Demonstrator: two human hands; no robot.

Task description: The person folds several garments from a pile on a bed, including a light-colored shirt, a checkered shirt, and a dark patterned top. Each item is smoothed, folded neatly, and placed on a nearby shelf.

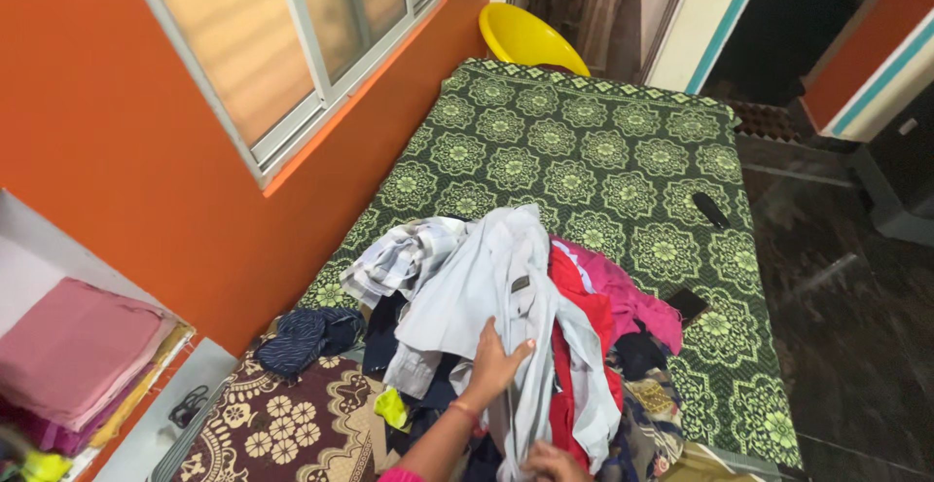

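At about nine o'clock from the heap I see a shelf niche with folded pink cloth (73,351), and just in from it a dark blue patterned garment (309,334) lying apart from the rest on the brown patterned sheet (282,428). The pile of clothes (506,326) sits at six o'clock on the bed, where the brown sheet meets the green patterned bedspread (603,151). My left hand (496,363) lies flat with fingers spread on the pale grey shirt (496,283) that tops the heap, pressing rather than pinching it, so the fingers are apart and clamped on nothing. My right hand (555,463) is at the bottom edge, low against the same grey cloth; its fingers are mostly cut off by the frame and I cannot tell whether they are closed on it. The shirt drapes over a red garment (574,346) and a pink one (623,297) at three o'clock, so I judge that lifting it could drag those along or topple the heap toward the bed's right edge. A dark phone (687,303) lies just beside the pink cloth, and a black remote-like object (710,210) farther off at one o'clock; sliding cloth could push the phone onto the dark floor (846,287). A yellow chair (530,39) stands at twelve o'clock.
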